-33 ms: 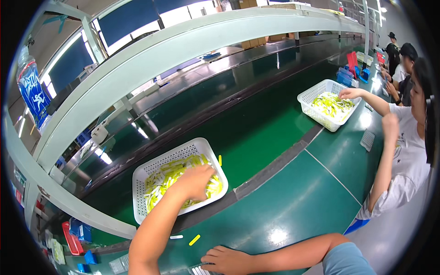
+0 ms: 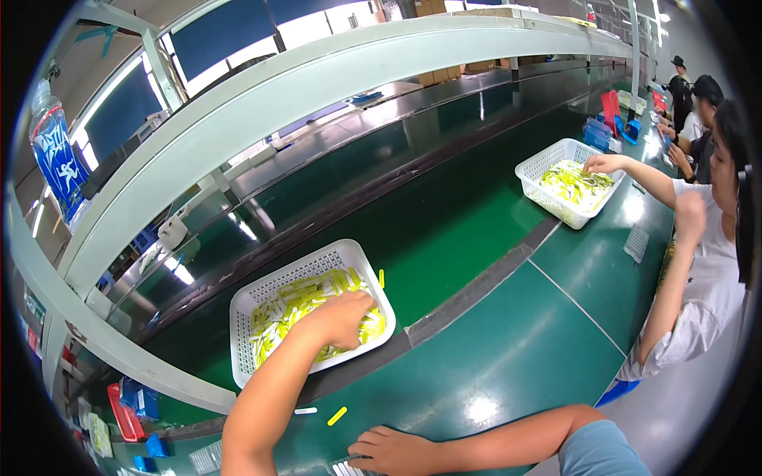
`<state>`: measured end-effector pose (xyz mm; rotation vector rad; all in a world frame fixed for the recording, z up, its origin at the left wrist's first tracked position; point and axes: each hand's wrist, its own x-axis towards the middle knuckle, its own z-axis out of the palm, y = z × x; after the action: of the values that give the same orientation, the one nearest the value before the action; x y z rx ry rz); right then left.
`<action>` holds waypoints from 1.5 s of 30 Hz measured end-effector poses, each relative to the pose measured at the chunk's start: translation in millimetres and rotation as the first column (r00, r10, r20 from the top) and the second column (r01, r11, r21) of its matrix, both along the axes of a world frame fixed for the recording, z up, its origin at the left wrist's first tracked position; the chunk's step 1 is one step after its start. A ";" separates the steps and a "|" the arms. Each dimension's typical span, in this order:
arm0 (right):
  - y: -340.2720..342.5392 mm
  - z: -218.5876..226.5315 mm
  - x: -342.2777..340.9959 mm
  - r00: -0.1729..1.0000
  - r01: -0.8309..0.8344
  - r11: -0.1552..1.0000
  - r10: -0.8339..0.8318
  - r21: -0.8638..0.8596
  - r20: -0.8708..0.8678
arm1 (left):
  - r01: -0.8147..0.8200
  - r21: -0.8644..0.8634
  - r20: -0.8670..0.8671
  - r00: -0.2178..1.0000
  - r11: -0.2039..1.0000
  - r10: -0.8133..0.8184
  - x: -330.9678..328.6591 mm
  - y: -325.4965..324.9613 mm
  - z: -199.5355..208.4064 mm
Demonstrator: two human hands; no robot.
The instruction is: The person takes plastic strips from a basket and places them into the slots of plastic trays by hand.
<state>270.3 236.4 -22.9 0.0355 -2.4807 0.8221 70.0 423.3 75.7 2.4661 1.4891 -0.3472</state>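
Note:
A white perforated plastic basket sits at the left, filled with small yellow-green and white strips. My left hand is down in it at the right side of the pile, fingers curled into the strips. Its fingertips are hidden, so I cannot make out what they grip. At the lower edge my right hand rests with fingers apart over a clear ribbed tray holding several white strips. On the tabletop between the hands lie one yellow strip and one white strip.
A person at the right reaches into a second white basket of similar strips. A pale shelf beam arches over the green belt. Red and blue bins stand at the lower left.
My hands and the near basket look the same. The co-worker's raised hand has shifted slightly to the right, and the hand in the far basket slightly to the left.

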 end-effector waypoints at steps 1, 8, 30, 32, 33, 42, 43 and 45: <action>0.9 0.3 0.1 1.000 -0.002 1.000 0.002 0.003 -0.001 | -0.002 0.003 -0.001 1.000 1.000 0.002 -0.7 2.3 -2.2; -0.8 -0.7 0.6 1.000 0.004 1.000 -0.004 0.004 0.014 | -0.087 0.170 -0.232 0.965 0.982 0.125 23.9 3.5 -23.6; -2.6 -1.5 1.4 1.000 0.012 1.000 -0.011 0.015 -0.021 | -0.574 0.423 -0.370 0.596 0.701 0.712 27.3 13.2 -59.2; -2.3 -0.5 1.9 1.000 0.013 1.000 -0.012 0.018 -0.025 | -0.587 0.399 -0.339 0.620 0.705 0.708 23.4 21.3 -62.7; -2.3 0.0 2.1 0.999 0.015 1.000 -0.014 0.020 -0.028 | -0.596 0.373 -0.308 0.643 0.711 0.701 21.3 23.3 -62.2; -4.4 -3.3 0.8 0.999 0.021 1.000 -0.021 0.013 -0.037 | -0.540 0.062 0.019 0.841 0.839 0.540 -11.7 -9.0 -14.6; -4.6 -2.6 0.8 0.999 0.018 1.000 -0.018 0.013 -0.038 | -0.533 0.062 0.059 0.846 0.844 0.530 -16.0 -10.8 -16.6; -2.5 -1.8 1.5 1.000 0.021 1.000 -0.021 0.018 -0.014 | -0.551 0.040 0.049 0.834 0.833 0.550 -11.0 -13.4 -11.5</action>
<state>271.8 233.9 -24.7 0.0215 -2.4720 0.7876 59.1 409.9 64.2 1.9303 2.1183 -0.1484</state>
